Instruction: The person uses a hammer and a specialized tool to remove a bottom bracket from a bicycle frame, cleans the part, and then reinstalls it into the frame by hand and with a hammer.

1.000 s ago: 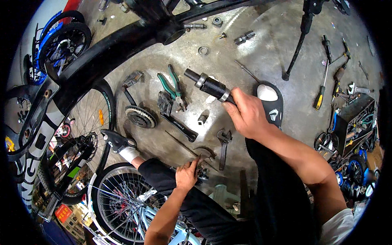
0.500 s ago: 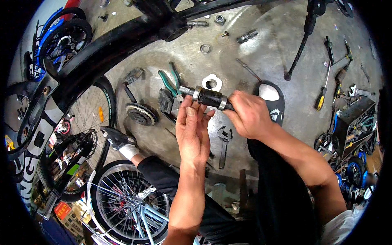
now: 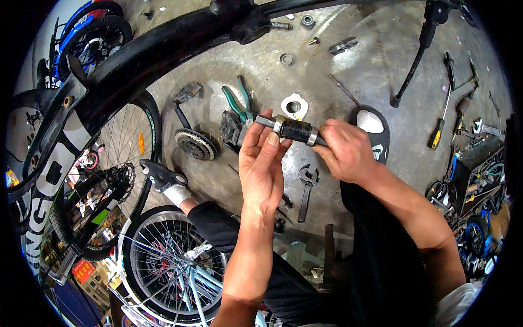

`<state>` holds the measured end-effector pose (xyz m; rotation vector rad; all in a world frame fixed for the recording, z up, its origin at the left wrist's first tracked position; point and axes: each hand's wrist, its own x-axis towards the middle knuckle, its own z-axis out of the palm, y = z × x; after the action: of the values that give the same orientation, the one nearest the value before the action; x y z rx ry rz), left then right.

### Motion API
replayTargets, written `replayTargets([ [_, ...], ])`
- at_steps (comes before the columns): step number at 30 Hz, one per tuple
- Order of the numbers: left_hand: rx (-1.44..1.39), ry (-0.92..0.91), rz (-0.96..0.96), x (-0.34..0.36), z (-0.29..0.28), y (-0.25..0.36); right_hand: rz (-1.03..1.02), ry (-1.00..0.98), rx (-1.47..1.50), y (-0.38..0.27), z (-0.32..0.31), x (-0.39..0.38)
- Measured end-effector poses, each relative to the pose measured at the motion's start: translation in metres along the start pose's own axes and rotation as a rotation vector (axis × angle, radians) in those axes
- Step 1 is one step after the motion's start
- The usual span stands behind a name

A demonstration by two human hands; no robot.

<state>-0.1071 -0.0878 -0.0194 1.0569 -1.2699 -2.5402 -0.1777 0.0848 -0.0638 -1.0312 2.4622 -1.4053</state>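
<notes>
Between my two hands is a bicycle bottom bracket (image 3: 295, 131), held nearly level, with a bare metal axle end on the left, a black sleeve and silver rings. My left hand (image 3: 262, 163) pinches its left end, thumb against the ring and fingers behind. My right hand (image 3: 348, 150) is wrapped round its right end, which the fingers hide. Just beyond lies a white ring-shaped piece (image 3: 294, 106) on the floor. Green-handled pliers (image 3: 239, 98) and a pedal (image 3: 233, 131) lie past my left hand. An adjustable wrench (image 3: 307, 191) rests on the floor nearer me.
A black bicycle frame (image 3: 158, 54) spans the upper left. A crank with chainrings (image 3: 196, 143) lies left, small metal parts (image 3: 286, 59) farther off. My shoes (image 3: 163, 177) flank the work. At right are a screwdriver (image 3: 436, 133) and a tool box (image 3: 474, 169); a white-rimmed wheel (image 3: 174, 267) is lower left.
The view has shifted, so the scene sits farther right. My left thumb has moved up onto the ring at the bottom bracket's left end; my right hand keeps its grip.
</notes>
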Motion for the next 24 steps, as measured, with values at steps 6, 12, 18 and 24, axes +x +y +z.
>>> replayTargets([
  [6, 0.009, -0.013, 0.005, 0.0, 0.003, 0.002, -0.06, 0.016, -0.095, 0.001, 0.001, 0.001],
  [12, -0.023, -0.02, 0.006, 0.003, -0.002, 0.0, -0.046, -0.007, -0.12, 0.003, 0.002, -0.002],
  [18, -0.006, -0.069, 0.003, 0.006, -0.007, -0.007, -0.079, -0.008, -0.127, 0.003, 0.0, -0.001],
  [24, -0.062, -0.125, -0.01, 0.009, -0.011, -0.013, -0.076, 0.022, -0.194, 0.002, 0.001, -0.002],
])
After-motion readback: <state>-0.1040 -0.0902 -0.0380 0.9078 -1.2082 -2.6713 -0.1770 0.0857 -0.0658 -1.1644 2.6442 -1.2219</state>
